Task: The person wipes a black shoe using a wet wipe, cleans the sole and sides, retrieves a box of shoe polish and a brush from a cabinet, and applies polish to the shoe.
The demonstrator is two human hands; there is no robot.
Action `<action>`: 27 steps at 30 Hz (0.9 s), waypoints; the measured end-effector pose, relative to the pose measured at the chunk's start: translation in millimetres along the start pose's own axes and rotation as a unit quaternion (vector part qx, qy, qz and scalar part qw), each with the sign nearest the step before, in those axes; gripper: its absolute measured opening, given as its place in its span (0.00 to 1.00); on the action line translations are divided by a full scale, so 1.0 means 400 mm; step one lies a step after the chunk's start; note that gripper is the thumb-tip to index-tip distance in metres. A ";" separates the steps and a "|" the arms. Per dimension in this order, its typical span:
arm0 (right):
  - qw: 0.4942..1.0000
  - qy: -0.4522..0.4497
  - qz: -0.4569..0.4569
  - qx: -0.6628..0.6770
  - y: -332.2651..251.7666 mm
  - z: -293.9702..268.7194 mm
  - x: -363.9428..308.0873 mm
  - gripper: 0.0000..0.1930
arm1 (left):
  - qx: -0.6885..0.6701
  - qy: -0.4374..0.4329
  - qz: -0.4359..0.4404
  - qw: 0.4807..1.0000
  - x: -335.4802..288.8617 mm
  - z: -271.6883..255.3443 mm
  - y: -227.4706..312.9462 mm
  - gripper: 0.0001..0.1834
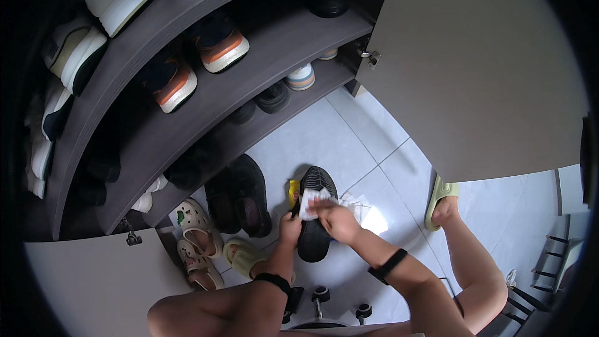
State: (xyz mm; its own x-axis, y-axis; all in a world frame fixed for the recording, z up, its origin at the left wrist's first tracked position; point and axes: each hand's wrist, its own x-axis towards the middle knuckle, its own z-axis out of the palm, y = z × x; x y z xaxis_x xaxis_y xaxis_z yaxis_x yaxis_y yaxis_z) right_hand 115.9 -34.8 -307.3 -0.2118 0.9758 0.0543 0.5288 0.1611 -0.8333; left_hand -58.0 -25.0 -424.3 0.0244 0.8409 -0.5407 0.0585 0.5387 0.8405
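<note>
Between my knees, a black shoe [314, 244] is held lengthwise above the tiled floor, its ridged sole seemingly turned up. My left hand [289, 228] grips the shoe's left edge, its fingers partly hidden. A crumpled white wipe [308, 205] is pressed onto the shoe by my right hand [337, 221], whose fingers are closed on it and slightly blurred. Just left of the shoe is a small yellow packet [293, 191]. More crumpled white tissue [357, 206] shows to the right, beyond my right hand.
An open shoe cabinet [274, 19] holding several pairs curves across the far left, its grey door [480, 75] swung out at right. Black shoes [251, 195] and beige clogs [193, 228] stand left. My feet wear green slippers [430, 212]. Chair casters [321, 293] are near me.
</note>
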 end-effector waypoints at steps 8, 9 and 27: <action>0.986 0.158 0.047 0.013 0.217 -0.153 0.185 0.19 | -0.073 -0.022 -0.089 0.993 -0.039 0.050 0.110 0.17; 0.989 0.087 0.111 0.054 0.229 -0.119 0.193 0.18 | -0.076 -0.018 -0.075 0.994 -0.036 0.040 0.100 0.17; 0.965 0.240 0.101 -0.045 0.177 -0.168 0.061 0.18 | 0.002 -0.045 -0.009 0.999 -0.022 0.054 0.066 0.17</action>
State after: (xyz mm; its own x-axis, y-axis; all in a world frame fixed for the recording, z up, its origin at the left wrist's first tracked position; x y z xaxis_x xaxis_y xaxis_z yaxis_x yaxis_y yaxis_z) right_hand 203.2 10.5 -328.1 0.2958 0.9413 0.1625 0.5938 -0.0479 -0.8032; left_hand -35.1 -19.1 -398.1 0.1125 0.8233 -0.5564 0.0645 0.5527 0.8309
